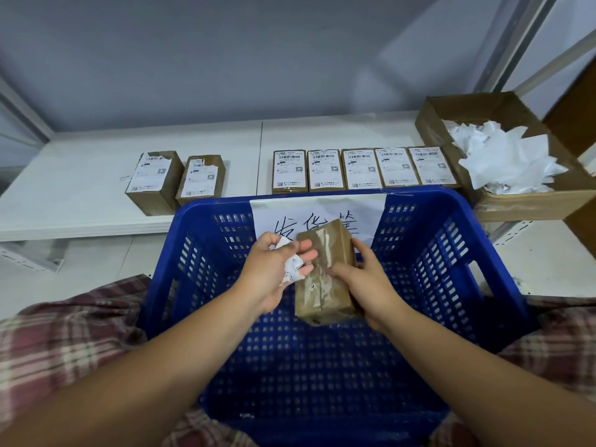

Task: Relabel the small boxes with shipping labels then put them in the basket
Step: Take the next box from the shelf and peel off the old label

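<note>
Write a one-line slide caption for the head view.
Over a blue basket, the right hand holds a brown box; the left hand grips crumpled label paper.

I am wearing a plaid shirt [203,429] in faded maroon, cream and grey checks. Its left sleeve [64,333] and right sleeve [554,343] are ending near my elbows, leaving my left forearm [167,366] and right forearm [451,356] uncovered down to my left hand [274,269] and right hand [371,282]. The cloth is lying a little rumpled.
</note>
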A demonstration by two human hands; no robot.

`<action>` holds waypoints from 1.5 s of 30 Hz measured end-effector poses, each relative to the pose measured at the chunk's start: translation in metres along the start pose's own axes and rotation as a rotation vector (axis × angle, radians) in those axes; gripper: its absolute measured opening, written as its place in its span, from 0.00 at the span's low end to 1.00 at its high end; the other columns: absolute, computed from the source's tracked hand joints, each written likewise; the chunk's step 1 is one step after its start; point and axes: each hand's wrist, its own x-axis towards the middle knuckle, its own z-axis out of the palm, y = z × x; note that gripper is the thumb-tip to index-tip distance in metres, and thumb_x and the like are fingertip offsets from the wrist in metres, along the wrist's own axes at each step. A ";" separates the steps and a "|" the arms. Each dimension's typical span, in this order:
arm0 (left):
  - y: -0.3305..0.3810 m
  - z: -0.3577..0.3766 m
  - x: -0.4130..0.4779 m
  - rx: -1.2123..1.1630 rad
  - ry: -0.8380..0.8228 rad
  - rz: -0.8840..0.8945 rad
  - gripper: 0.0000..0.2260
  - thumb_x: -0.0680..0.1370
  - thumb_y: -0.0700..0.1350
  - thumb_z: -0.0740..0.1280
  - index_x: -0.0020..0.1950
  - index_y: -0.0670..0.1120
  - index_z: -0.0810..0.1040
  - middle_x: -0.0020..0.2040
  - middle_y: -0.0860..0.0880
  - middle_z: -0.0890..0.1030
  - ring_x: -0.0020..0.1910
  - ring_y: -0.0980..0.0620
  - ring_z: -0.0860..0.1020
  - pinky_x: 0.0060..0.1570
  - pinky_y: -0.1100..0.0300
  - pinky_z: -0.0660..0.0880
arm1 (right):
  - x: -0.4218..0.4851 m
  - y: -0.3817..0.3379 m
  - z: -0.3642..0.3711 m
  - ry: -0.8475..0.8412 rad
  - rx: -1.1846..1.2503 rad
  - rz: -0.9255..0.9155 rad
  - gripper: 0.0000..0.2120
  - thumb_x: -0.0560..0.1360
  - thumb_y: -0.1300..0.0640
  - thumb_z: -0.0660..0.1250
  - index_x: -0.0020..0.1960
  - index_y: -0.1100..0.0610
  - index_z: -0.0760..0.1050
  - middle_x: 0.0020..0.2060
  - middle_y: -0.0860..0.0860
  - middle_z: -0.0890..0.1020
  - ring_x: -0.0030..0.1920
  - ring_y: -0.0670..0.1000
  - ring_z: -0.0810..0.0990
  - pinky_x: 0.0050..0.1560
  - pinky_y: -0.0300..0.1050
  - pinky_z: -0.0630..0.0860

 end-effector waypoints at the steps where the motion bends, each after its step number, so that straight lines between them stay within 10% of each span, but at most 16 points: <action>1: 0.000 0.000 -0.001 0.081 0.040 0.030 0.08 0.80 0.34 0.61 0.45 0.43 0.64 0.45 0.42 0.82 0.33 0.51 0.79 0.28 0.61 0.75 | 0.001 -0.002 -0.001 0.008 0.049 0.006 0.32 0.75 0.62 0.68 0.74 0.47 0.62 0.56 0.53 0.80 0.49 0.55 0.84 0.48 0.51 0.82; 7: 0.007 -0.004 0.003 0.254 0.115 0.039 0.16 0.81 0.35 0.56 0.61 0.55 0.64 0.36 0.46 0.75 0.25 0.55 0.62 0.25 0.63 0.57 | 0.013 -0.011 -0.015 0.029 0.254 0.045 0.22 0.75 0.61 0.67 0.68 0.48 0.72 0.53 0.52 0.84 0.48 0.54 0.85 0.41 0.49 0.80; 12: 0.007 -0.006 0.007 0.365 0.137 0.005 0.12 0.81 0.41 0.58 0.60 0.44 0.78 0.27 0.51 0.67 0.22 0.56 0.59 0.22 0.66 0.59 | 0.015 -0.016 -0.016 0.014 0.351 0.019 0.16 0.77 0.60 0.67 0.64 0.54 0.75 0.53 0.54 0.85 0.48 0.54 0.85 0.41 0.49 0.80; 16: 0.014 -0.003 0.001 0.514 0.016 -0.001 0.16 0.76 0.58 0.65 0.60 0.52 0.79 0.35 0.46 0.72 0.32 0.48 0.72 0.39 0.62 0.66 | 0.017 -0.019 -0.013 0.020 0.392 -0.023 0.14 0.79 0.56 0.65 0.64 0.54 0.75 0.53 0.53 0.85 0.51 0.54 0.85 0.44 0.52 0.81; 19: 0.018 0.004 0.006 0.448 -0.129 0.042 0.17 0.76 0.50 0.68 0.65 0.52 0.73 0.58 0.47 0.79 0.59 0.48 0.76 0.55 0.58 0.71 | 0.022 -0.026 -0.007 0.053 0.398 -0.063 0.14 0.80 0.57 0.65 0.64 0.55 0.74 0.48 0.52 0.86 0.47 0.52 0.86 0.42 0.49 0.81; 25: 0.039 0.011 0.043 0.217 -0.051 0.012 0.30 0.70 0.33 0.63 0.70 0.50 0.65 0.55 0.45 0.75 0.51 0.50 0.72 0.47 0.61 0.68 | 0.061 -0.059 0.006 0.211 0.316 -0.115 0.14 0.80 0.56 0.64 0.65 0.56 0.70 0.47 0.51 0.83 0.42 0.49 0.84 0.41 0.47 0.81; 28: 0.048 0.005 0.069 0.158 0.066 0.111 0.25 0.76 0.26 0.61 0.67 0.48 0.67 0.54 0.45 0.75 0.48 0.49 0.75 0.45 0.59 0.74 | 0.088 -0.073 0.012 0.250 0.289 -0.131 0.10 0.81 0.55 0.63 0.62 0.53 0.69 0.48 0.51 0.82 0.43 0.49 0.82 0.36 0.44 0.78; 33: 0.054 -0.007 0.102 -0.083 0.246 0.093 0.13 0.79 0.32 0.62 0.61 0.42 0.72 0.59 0.39 0.76 0.45 0.47 0.80 0.41 0.58 0.81 | 0.139 -0.081 0.030 0.332 0.118 -0.173 0.14 0.80 0.50 0.65 0.64 0.52 0.70 0.59 0.56 0.79 0.56 0.56 0.79 0.57 0.54 0.78; 42: 0.059 -0.032 0.140 -0.112 0.366 0.173 0.05 0.78 0.46 0.67 0.46 0.46 0.78 0.42 0.47 0.81 0.35 0.52 0.78 0.27 0.67 0.72 | 0.197 -0.090 0.066 0.306 -0.047 -0.184 0.15 0.80 0.48 0.63 0.64 0.53 0.71 0.46 0.48 0.76 0.43 0.47 0.74 0.39 0.41 0.67; 45: 0.061 -0.037 0.152 0.058 0.397 0.252 0.13 0.78 0.54 0.65 0.43 0.46 0.81 0.44 0.47 0.83 0.42 0.52 0.76 0.43 0.59 0.74 | 0.207 -0.091 0.081 0.313 -0.121 -0.217 0.15 0.80 0.49 0.62 0.64 0.54 0.71 0.47 0.51 0.77 0.41 0.48 0.73 0.40 0.42 0.68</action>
